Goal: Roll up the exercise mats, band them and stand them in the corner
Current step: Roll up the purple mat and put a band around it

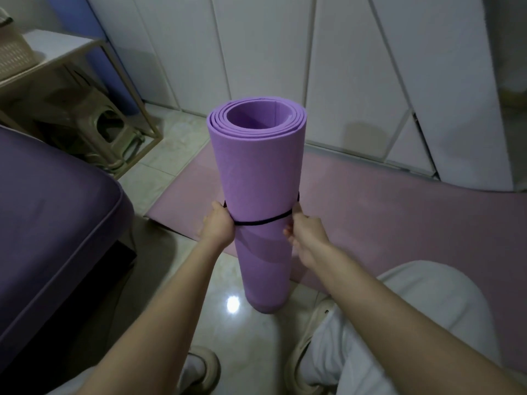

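Note:
A rolled purple exercise mat (259,178) stands upright on the tiled floor in front of me. A thin black band (263,222) runs around its middle. My left hand (217,225) grips the band at the roll's left side. My right hand (303,232) pinches the band at the right side, fingers curled against the mat. A pink mat (399,212) lies flat on the floor behind the roll. A blue rolled mat (94,49) stands in the far left corner against the white wall.
A purple cushioned seat (48,223) fills the left. A metal-framed side table (85,81) with a woven basket (14,49) and stacked plastic stools (111,129) beneath stands at back left. White cabinet doors (356,67) line the back. My knees and shoes are at the bottom.

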The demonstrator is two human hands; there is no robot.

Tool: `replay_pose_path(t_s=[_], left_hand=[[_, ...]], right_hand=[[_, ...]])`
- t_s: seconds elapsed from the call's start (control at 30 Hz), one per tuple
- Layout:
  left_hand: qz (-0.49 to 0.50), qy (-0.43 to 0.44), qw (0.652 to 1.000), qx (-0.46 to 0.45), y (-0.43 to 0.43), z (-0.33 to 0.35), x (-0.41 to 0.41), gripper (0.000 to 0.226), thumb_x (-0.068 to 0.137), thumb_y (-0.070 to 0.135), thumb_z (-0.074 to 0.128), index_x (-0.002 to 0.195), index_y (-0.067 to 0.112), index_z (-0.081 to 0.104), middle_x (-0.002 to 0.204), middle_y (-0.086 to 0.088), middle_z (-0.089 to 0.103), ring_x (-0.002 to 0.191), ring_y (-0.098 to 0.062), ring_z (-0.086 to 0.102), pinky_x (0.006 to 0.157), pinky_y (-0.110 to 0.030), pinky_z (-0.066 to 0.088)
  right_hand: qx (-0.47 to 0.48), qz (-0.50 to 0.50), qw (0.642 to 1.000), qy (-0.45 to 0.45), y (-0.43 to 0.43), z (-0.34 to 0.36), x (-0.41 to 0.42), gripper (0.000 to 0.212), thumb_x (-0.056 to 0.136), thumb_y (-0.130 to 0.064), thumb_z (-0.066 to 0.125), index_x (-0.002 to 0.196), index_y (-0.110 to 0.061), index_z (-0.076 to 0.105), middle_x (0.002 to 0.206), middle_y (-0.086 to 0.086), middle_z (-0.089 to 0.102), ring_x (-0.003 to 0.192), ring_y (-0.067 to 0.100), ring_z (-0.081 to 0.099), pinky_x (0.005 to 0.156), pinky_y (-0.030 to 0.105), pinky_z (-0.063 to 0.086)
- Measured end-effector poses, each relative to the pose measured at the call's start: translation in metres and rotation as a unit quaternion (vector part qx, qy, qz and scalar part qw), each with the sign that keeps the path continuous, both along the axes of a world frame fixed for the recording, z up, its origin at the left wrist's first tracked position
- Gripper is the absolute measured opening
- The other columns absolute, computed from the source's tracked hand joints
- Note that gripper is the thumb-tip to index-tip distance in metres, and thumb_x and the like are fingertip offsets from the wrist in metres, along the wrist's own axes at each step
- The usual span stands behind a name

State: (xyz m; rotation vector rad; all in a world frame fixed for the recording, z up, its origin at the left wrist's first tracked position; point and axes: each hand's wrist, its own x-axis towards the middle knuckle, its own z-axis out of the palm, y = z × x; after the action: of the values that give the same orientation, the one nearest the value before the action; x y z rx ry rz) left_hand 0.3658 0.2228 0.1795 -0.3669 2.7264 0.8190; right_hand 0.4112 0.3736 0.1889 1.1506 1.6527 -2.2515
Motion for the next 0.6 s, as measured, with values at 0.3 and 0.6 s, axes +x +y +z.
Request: replay_pose_path(t_s=[0.3, 0.6], left_hand=[[-0.019, 0.081, 0.996, -0.028, 0.011, -0.011, 0.018, 0.029, 0.093, 0.000, 0.025, 0.116, 0.000, 0.043, 0.121, -0.020, 0.046, 0.114, -0.034, 0.038, 0.088, -0.045, 0.034], [-0.017, 0.038, 0.999, -0.016, 0.007, -0.008, 0.018, 0.023, 0.095, 0.007, 0.022, 0.110, 0.004, 0.040, 0.120, -0.018, 0.050, 0.112, -0.031, 0.037, 0.088, -0.043, 0.031]], right_hand=[[-0.077, -0.032, 0.996, 0.040, 0.005, 0.025, -0.001, 0.018, 0.093, -0.010, 0.059, 0.078, 0.000, 0.058, 0.073, 0.007, 0.056, 0.063, 0.012, 0.053, 0.046, 0.021, 0.055], [-0.034, 0.090, 0.995, -0.015, 0.006, 0.017, -0.006, 0.032, 0.100, -0.009, 0.040, 0.126, 0.008, 0.048, 0.079, 0.006, 0.049, 0.065, 0.014, 0.047, 0.078, 0.037, 0.050]])
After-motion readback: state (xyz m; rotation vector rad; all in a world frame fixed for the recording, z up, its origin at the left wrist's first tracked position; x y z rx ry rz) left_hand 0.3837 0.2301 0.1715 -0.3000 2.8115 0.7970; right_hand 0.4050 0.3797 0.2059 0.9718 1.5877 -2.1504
